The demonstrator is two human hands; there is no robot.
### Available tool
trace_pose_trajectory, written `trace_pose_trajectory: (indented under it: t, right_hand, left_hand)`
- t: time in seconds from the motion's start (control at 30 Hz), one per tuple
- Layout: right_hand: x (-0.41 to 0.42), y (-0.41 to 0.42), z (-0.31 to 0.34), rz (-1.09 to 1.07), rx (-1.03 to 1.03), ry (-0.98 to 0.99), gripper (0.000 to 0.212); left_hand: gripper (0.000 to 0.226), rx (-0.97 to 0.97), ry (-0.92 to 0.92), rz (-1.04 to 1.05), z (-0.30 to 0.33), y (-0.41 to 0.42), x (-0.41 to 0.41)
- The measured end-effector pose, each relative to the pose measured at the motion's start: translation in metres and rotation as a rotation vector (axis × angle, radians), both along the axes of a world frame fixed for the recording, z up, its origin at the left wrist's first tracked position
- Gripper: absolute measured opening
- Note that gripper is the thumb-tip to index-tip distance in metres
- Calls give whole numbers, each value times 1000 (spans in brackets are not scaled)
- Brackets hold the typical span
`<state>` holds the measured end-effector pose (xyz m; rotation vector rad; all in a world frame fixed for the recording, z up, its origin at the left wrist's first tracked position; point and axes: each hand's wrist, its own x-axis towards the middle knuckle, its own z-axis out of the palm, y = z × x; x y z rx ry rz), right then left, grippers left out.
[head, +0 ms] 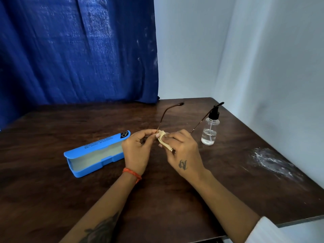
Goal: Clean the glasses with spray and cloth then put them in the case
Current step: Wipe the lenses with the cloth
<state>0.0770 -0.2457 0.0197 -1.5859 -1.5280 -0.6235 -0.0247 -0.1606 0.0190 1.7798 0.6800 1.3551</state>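
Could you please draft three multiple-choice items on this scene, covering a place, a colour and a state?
1. Where does the spray bottle stand?
A. Right of the hands
B. Inside the case
C. Left of the case

2. What colour is the case?
A. Red
B. Blue
C. Black

3. How is the case?
A. Shut
B. Open, nothing visible inside
C. Open with glasses inside

Answers:
A, it stands on the table beyond the right hand.
B, its shell is bright blue.
B, the lid is back, while the left hand and right hand hold the glasses and cloth.
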Motion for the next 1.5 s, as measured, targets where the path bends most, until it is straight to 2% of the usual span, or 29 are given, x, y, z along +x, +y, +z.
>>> trace_pose_trajectory:
  t: [0.1,0.23,0.4,0.57,0.77,0.97,1.1,1.27,1.4,1.5]
  right_hand:
    - [-3,-1,-1,-117,-33,-61,15]
    - [-7,2,1,-209,-105,-81,19]
    - [-9,8,-1,-111,-143,-7,27]
    - [-2,6,0,21,-43,95,27]
    - [1,-2,0,-21,6,-15,35]
    - [-7,7,-2,-132,-116,-56,35]
    - [-7,10,-3,-30,-116,43,36]
    - [0,6,1,83,-18,156,36]
    - [2,0,2,110,-11,125,38]
    - [9,-3,5,47,10,160,35]
  left_hand:
    - [15,52,17,11,0,1,1]
    - [20,110,26,36,0,2,2]
    - [22,79,8,55,-2,2,3]
    - [19,8,-27,33,-1,0,2]
    - [12,-3,-49,36,3,3,-1]
    - [12,95,-9,71,3,2,1]
    - [20,76,-6,51,2,1,1]
    - [17,-8,-37,42,2,0,1]
    - [16,-70,-56,32,2,2,0]
    - [16,-77,-53,25,3,1,0]
